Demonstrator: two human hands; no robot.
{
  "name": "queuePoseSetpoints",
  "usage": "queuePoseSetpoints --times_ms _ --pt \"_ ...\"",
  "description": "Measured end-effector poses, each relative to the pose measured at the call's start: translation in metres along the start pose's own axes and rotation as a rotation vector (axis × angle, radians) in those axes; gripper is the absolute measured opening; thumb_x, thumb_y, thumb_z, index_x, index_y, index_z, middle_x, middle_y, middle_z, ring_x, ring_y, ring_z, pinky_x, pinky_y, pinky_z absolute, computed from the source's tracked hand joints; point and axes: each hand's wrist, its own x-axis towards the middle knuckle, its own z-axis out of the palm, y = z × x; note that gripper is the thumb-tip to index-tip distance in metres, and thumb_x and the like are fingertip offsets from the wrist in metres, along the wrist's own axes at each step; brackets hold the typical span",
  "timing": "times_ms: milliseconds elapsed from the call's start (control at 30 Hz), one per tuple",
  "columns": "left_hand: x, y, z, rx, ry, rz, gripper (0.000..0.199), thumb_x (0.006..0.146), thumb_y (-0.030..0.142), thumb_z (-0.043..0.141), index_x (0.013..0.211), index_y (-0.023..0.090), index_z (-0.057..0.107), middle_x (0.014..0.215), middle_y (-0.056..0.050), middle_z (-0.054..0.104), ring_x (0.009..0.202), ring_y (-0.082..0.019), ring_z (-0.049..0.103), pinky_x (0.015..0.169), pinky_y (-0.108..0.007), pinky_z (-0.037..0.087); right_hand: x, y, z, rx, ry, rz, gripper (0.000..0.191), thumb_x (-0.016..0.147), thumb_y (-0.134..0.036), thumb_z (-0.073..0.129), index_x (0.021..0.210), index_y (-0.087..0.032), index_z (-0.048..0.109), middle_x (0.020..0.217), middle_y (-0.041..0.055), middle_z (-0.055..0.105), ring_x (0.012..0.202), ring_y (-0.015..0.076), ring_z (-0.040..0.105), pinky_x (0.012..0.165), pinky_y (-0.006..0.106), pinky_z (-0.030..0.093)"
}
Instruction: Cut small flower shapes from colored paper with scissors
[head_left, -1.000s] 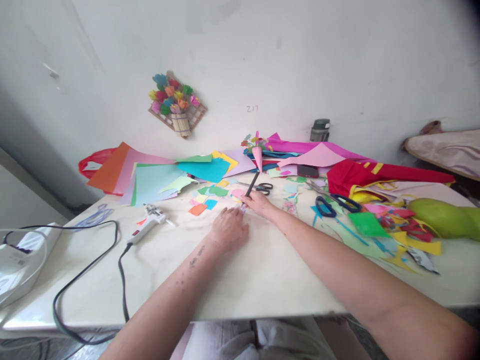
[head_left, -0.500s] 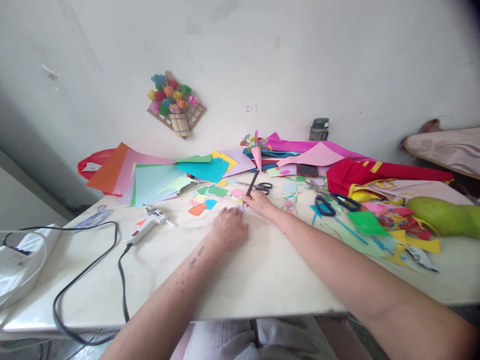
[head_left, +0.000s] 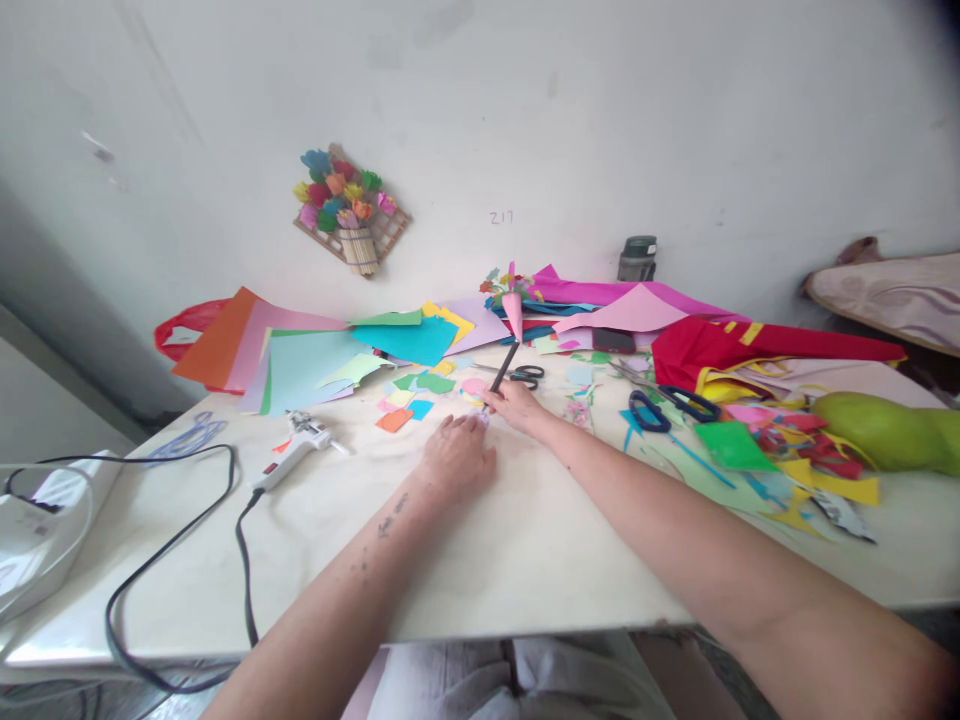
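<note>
My right hand (head_left: 517, 406) grips a black pen (head_left: 504, 368), which slants up and away with its tip low near the tabletop. Just left of it, my left hand (head_left: 456, 450) lies palm down with its fingers stretched forward. A small pale purple paper piece (head_left: 483, 415) shows at the left fingertips, close under the pen's tip; most of it is hidden. Beyond the hands are cut paper pieces, among them an orange one (head_left: 394, 420), a blue one (head_left: 421, 410) and a green one (head_left: 436, 383). Black-handled scissors (head_left: 526, 377) lie behind the right hand.
A hot glue gun (head_left: 296, 447) with a black cord lies left, near a white power strip (head_left: 71, 500). Coloured paper sheets (head_left: 307, 360) line the back. Blue-handled scissors (head_left: 667, 405), paper scraps (head_left: 739, 448) and a green fruit-like object (head_left: 862, 430) are right. A dark bottle (head_left: 637, 260) stands behind.
Almost nothing differs. Both hands keep their places, and the pen's upper end has shifted very slightly.
</note>
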Motion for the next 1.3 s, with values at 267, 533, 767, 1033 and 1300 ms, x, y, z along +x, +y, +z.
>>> queuePoseSetpoints --times_ms 267,533,767,1033,1300 --pt "0.0004 -0.0003 0.001 -0.001 0.001 0.003 0.044 0.091 0.027 0.039 0.128 0.01 0.055 0.132 -0.017 0.059 0.128 -0.026 0.05 0.114 -0.043 0.029 -0.0008 -0.0003 0.0 0.016 -0.02 -0.022 0.021 0.09 -0.029 0.056 0.083 -0.015 0.069 0.066 0.0043 0.068 0.067 0.0171 0.066 0.069 0.027 0.051" --pt "0.001 -0.0004 0.0023 -0.017 0.037 0.01 0.042 0.09 0.026 0.041 0.125 0.012 0.057 0.129 -0.017 0.061 0.126 -0.026 0.053 0.113 -0.044 0.032 0.0013 0.0005 0.0003 -0.027 -0.025 -0.03 0.025 0.09 -0.031 0.055 0.076 -0.015 0.067 0.065 0.0039 0.068 0.065 0.0165 0.064 0.067 0.025 0.049" --pt "0.0002 -0.0013 0.0022 -0.012 0.037 0.016 0.042 0.09 0.026 0.04 0.125 0.012 0.057 0.129 -0.017 0.061 0.125 -0.026 0.053 0.113 -0.044 0.032 0.001 0.0011 0.0007 -0.031 -0.004 -0.036 0.021 0.09 -0.03 0.055 0.08 -0.016 0.068 0.063 0.0025 0.067 0.065 0.0157 0.064 0.065 0.024 0.049" --pt "0.0003 -0.0015 0.0022 -0.008 0.035 0.011 0.042 0.09 0.026 0.04 0.126 0.014 0.057 0.129 -0.015 0.061 0.125 -0.026 0.053 0.112 -0.043 0.033 0.0012 0.0009 0.0008 -0.063 0.02 -0.023 0.019 0.09 -0.03 0.057 0.085 -0.016 0.068 0.065 0.0034 0.068 0.066 0.017 0.066 0.069 0.026 0.051" --pt "-0.0003 -0.0006 0.0024 -0.015 0.018 -0.006 0.045 0.091 0.027 0.039 0.13 0.01 0.054 0.135 -0.017 0.057 0.13 -0.026 0.049 0.115 -0.042 0.029 -0.0003 -0.0002 -0.0063 -0.017 0.031 0.036 0.022 0.09 -0.03 0.055 0.079 -0.015 0.066 0.066 0.0048 0.068 0.07 0.0179 0.066 0.067 0.026 0.049"
